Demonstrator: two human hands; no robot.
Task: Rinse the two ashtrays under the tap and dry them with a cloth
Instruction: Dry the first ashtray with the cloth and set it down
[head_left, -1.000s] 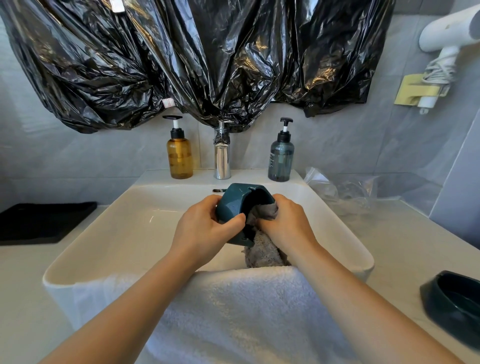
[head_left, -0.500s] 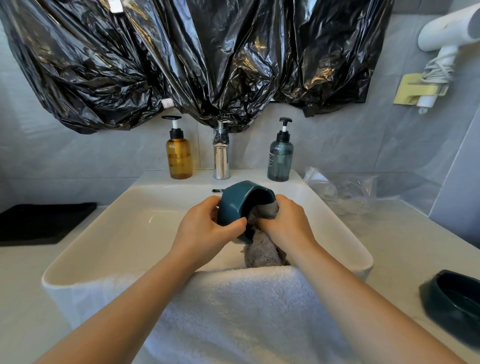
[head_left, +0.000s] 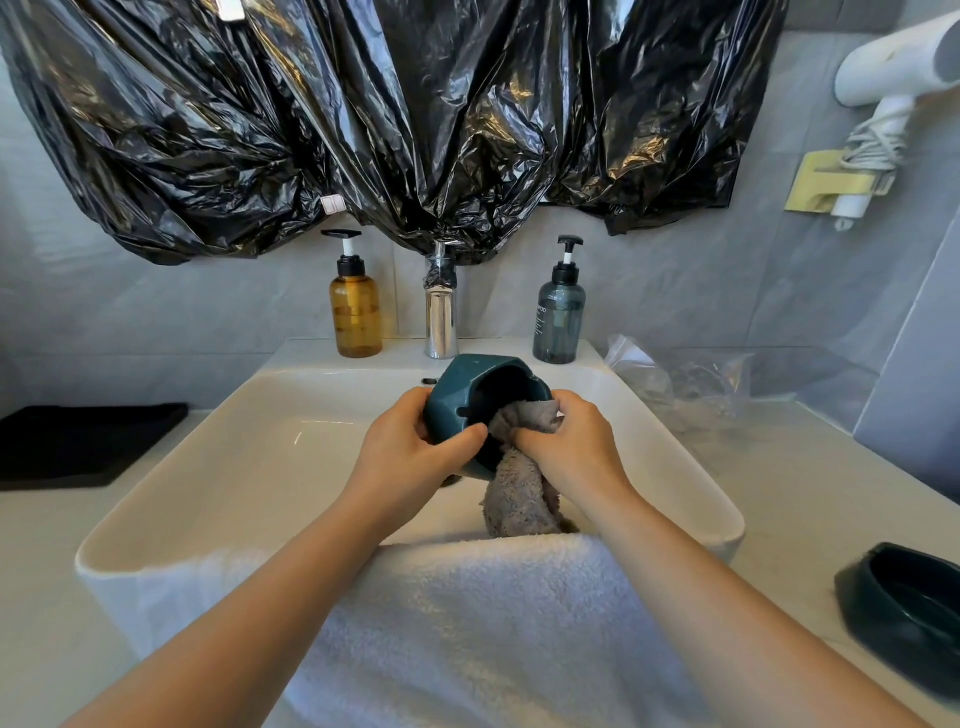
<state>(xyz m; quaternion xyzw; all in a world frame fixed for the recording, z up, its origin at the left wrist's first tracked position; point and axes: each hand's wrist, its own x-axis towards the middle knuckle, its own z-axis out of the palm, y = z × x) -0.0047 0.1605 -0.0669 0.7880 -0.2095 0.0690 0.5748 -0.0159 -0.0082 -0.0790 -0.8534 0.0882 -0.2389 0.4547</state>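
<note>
The left hand (head_left: 410, 457) grips a teal ashtray (head_left: 462, 395) above the white sink (head_left: 182, 467). Its fingers are curled round the outer wall, and the thumb is pressed over the near rim. The ashtray is tipped on its side, with the hollow facing right and towards the camera.

The right hand (head_left: 576, 452) holds a grey cloth (head_left: 519, 499) bunched in its curled fingers and pushes the upper part into the hollow. The rest of the cloth hangs down into the sink. The fingertips are hidden behind the cloth, so how far they reach in cannot be told.

A white towel (head_left: 467, 623) is draped over the near edge of the sink, beneath both forearms. The second ashtray (head_left: 904, 613), dark and somewhat blurred at the picture's edge, appears to sit upright on the desk (head_left: 805, 478), well to the right of the sink.

At the back of the sink stands the chrome tap (head_left: 441, 322), between an amber pump bottle (head_left: 356, 317) and a grey-blue pump bottle (head_left: 558, 322). Black plastic sheeting (head_left: 415, 119) hangs across the wall above them.

A clear plastic bag (head_left: 685, 379) lies on the desk to the right. A black mat (head_left: 78, 441) lies on the left. A white hair dryer (head_left: 893, 67) hangs at the upper right.
</note>
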